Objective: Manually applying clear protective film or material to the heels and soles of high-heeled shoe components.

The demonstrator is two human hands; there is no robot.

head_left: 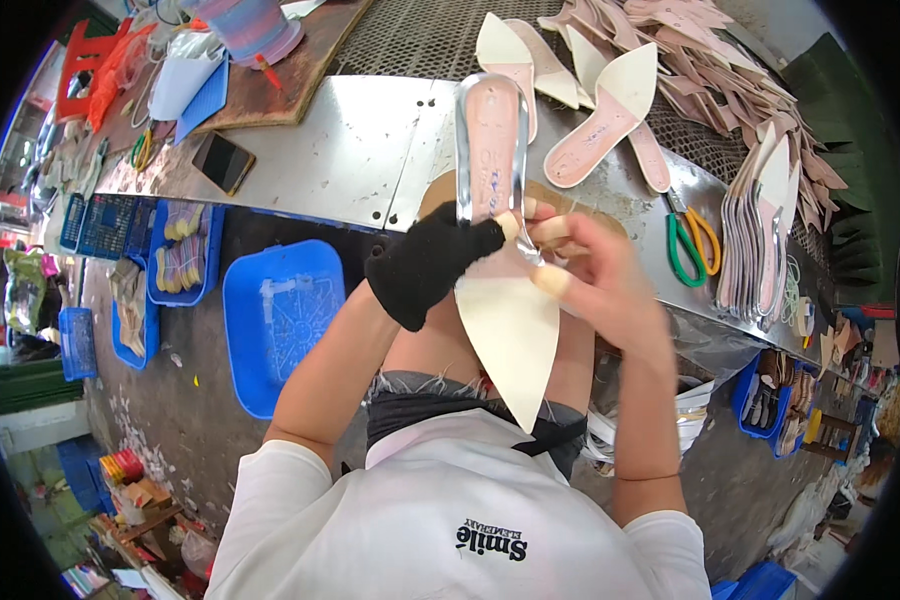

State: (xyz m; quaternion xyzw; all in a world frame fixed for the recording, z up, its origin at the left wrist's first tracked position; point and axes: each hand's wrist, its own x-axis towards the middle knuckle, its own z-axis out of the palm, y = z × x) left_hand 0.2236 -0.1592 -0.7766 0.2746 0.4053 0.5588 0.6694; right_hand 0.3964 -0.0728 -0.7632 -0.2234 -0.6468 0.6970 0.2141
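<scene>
A pointed shoe insole (507, 330), cream at the toe and pink at the heel, is held over my lap with its toe toward me. A shiny silver strip (463, 160) runs round the edge of its heel. My left hand (435, 260), in a black glove with the fingertips bare, is closed on the insole's left side at the middle. On the opposite edge, my right hand (595, 270) pinches the silver strip against the insole; pale covers sit on its fingertips. More cream and pink insoles (605, 125) lie on the metal bench beyond.
Green and orange scissors (692, 240) lie right of my hands, beside a stack of silver-edged insoles (760, 230). Piled pink pieces (710, 70) cover the back right. A phone (223, 163) rests on the metal bench (355, 150). A blue basket (285, 320) stands lower left.
</scene>
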